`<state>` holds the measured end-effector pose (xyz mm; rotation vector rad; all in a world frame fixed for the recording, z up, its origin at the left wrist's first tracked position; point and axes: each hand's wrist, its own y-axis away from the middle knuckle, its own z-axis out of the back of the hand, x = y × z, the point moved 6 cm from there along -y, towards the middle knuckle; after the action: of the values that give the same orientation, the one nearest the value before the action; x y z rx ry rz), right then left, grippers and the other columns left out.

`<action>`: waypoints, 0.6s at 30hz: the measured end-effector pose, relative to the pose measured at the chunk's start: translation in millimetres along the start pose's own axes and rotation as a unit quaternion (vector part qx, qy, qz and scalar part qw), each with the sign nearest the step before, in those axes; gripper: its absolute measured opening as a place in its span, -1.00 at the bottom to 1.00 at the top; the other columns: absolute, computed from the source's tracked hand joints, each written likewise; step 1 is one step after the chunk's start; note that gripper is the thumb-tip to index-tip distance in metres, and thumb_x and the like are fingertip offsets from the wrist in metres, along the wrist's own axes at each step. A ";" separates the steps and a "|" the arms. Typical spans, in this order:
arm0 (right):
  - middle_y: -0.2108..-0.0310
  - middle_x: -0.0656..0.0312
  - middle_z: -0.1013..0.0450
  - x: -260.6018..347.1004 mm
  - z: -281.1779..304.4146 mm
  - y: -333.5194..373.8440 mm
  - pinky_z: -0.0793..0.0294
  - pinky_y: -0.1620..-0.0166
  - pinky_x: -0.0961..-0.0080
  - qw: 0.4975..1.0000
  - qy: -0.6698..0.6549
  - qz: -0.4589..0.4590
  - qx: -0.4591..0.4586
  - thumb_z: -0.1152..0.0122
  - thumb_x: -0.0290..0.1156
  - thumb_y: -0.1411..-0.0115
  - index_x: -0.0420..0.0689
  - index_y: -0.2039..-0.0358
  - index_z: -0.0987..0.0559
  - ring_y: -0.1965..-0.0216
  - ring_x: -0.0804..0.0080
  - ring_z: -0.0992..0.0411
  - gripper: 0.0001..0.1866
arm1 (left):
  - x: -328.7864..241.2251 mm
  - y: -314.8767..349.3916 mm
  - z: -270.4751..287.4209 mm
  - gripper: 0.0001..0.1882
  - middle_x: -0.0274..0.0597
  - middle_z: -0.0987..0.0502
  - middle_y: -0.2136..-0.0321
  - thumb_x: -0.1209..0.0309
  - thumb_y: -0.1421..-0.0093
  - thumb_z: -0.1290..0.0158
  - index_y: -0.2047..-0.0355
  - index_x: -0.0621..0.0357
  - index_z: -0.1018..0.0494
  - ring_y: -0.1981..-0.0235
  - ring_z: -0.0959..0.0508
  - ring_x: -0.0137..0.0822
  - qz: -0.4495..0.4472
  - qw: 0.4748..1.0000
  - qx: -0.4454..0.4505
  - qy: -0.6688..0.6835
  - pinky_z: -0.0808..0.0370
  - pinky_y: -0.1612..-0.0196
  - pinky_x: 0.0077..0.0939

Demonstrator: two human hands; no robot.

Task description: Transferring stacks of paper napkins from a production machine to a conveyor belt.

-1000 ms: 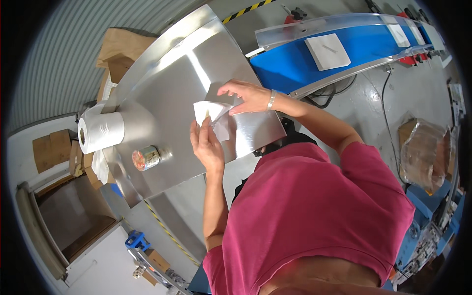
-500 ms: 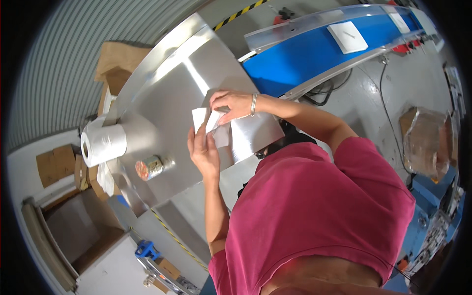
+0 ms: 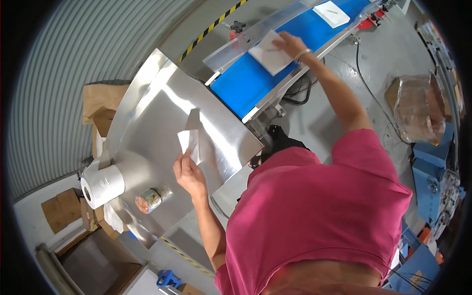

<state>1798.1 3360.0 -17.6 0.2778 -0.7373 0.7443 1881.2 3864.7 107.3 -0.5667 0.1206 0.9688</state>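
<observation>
A white sheet [image 3: 269, 55] lies on the blue conveyor belt [image 3: 241, 83] at one o'clock, the right hand [image 3: 290, 44] resting on it with fingers spread flat. The left hand [image 3: 188, 173], centre frame, pinches a second white sheet [image 3: 190, 142] on the steel table [image 3: 157, 113]. A paper roll [image 3: 102, 185] and a tin [image 3: 147, 200] sit at eight o'clock.

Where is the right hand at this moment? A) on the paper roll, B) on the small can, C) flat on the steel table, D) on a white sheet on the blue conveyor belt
D: the right hand is stretched out and rests on a white sheet lying on the blue conveyor belt, away from the steel table.
</observation>
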 end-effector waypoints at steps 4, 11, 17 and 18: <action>0.14 0.07 -0.49 -18.9 40.3 -19.7 -0.45 0.07 0.26 0.944 0.244 0.060 -0.214 -0.20 -0.01 -0.10 -0.03 -0.01 -0.45 0.14 0.06 -0.47 -0.47 | -36.8 -15.7 -6.8 -0.68 -0.05 -0.53 0.22 0.70 -0.02 -0.02 0.26 0.07 -0.57 0.22 -0.53 -0.08 -0.073 0.996 0.038 0.036 -0.49 0.19 -0.30; -0.08 0.21 -0.35 128.8 -19.3 78.3 -0.17 -0.21 0.39 0.909 -0.263 0.249 0.206 -0.16 -0.12 -0.19 -0.08 -0.10 -0.38 -0.18 0.41 -0.22 -0.49 | -91.2 -43.8 -36.8 -0.81 -0.06 -0.55 0.21 0.59 -0.14 -0.07 0.25 0.11 -0.58 0.21 -0.55 -0.22 -0.041 0.958 0.163 0.234 -0.47 0.15 -0.44; 0.16 0.18 -0.44 148.8 -45.5 115.3 -0.38 0.04 0.49 0.847 -0.350 0.167 0.365 -0.13 -0.19 -0.23 -0.16 -0.02 -0.40 0.09 0.48 -0.39 -0.57 | -100.5 -59.3 -94.3 -0.85 -0.23 -0.56 0.24 0.58 -0.15 -0.11 0.25 0.21 -0.56 0.23 -0.52 -0.39 0.074 0.859 0.249 0.442 -0.44 0.14 -0.56; 0.16 0.18 -0.44 142.5 -42.0 112.1 -0.38 0.04 0.49 0.851 -0.351 0.162 0.355 -0.13 -0.19 -0.23 -0.16 -0.02 -0.40 0.09 0.48 -0.39 -0.57 | -97.7 -60.3 -104.5 -0.82 -0.24 -0.55 0.22 0.59 -0.15 -0.10 0.21 0.21 -0.55 0.22 -0.51 -0.40 0.098 0.850 0.248 0.454 -0.43 0.13 -0.57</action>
<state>1812.6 3533.2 48.8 1.1686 -1.1958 1.2536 1889.6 3712.9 76.3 -0.4910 1.2687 0.7470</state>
